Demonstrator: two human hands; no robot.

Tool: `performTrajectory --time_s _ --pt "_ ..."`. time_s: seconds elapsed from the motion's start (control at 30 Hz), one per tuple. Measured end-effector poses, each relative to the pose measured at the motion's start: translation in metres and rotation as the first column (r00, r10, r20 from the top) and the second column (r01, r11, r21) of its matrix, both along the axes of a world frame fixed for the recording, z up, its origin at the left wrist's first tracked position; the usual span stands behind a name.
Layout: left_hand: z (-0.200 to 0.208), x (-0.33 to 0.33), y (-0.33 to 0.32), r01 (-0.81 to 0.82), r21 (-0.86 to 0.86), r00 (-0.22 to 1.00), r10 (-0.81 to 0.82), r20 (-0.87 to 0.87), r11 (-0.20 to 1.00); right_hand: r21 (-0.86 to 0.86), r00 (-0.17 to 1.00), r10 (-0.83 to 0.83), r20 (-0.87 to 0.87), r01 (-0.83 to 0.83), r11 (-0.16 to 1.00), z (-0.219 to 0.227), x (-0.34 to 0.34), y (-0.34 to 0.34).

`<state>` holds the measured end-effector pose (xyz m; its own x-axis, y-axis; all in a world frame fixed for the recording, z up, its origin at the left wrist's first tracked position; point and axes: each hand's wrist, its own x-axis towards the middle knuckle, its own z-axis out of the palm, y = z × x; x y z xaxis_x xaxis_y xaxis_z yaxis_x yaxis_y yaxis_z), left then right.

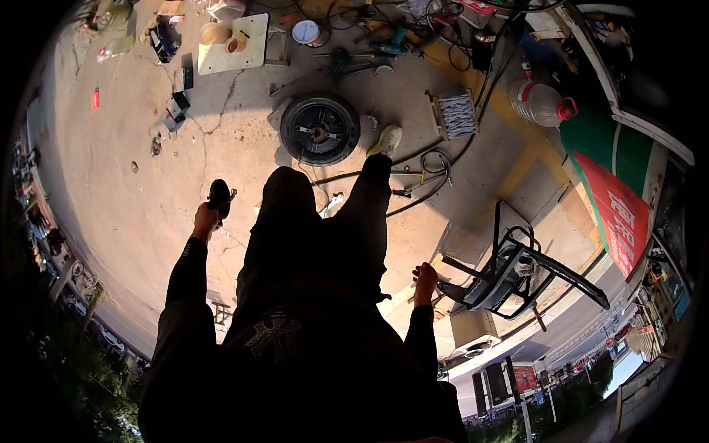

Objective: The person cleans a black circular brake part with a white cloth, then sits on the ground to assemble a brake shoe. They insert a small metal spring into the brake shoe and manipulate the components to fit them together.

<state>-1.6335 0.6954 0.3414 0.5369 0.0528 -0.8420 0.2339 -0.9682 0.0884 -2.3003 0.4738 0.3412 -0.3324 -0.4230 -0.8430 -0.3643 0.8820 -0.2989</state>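
My left hand [207,219], out at my left side, is closed round a black rounded object with a small metal-looking fitting [219,198]. Its exact kind does not show at this size. On my right, my right hand [424,284] hangs with curled fingers beside a black chair [509,277]; anything inside them is hidden. A black wheel [319,129] lies flat on the ground ahead of my feet, with a hub in its middle. One light shoe [387,139] of mine is right by the wheel.
Black hose [425,203] loops over the concrete right of my legs. Farther off are a pale board [235,46], a white bucket [306,32], scattered hand tools [347,65] and a crate-like rack [453,114]. A large clear bottle [538,103] stands near a red-green banner [613,207].
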Motion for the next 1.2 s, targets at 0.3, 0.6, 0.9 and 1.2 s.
performTrajectory --time_s 0.3,0.6,0.9,1.2 --pt "0.073 -0.177 -0.157 -0.140 -0.412 0.990 0.120 -0.073 0.901 0.065 0.903 0.391 0.180 -0.408 0.911 0.016 0.025 -0.252" --pt "0.063 -0.239 -0.235 -0.244 -0.604 0.969 0.176 -0.171 0.759 -0.142 0.744 0.655 0.129 -0.640 0.755 0.078 0.040 -0.311" --pt "0.065 -0.246 -0.236 -0.185 -0.517 0.976 0.219 0.005 0.836 -0.042 0.190 0.970 0.151 -0.979 0.198 0.049 -0.080 -0.311" --pt "0.099 -0.362 -0.299 -0.650 -0.422 0.670 0.738 0.074 0.632 0.146 0.306 0.939 0.155 -0.947 0.285 -0.001 0.042 -0.599"
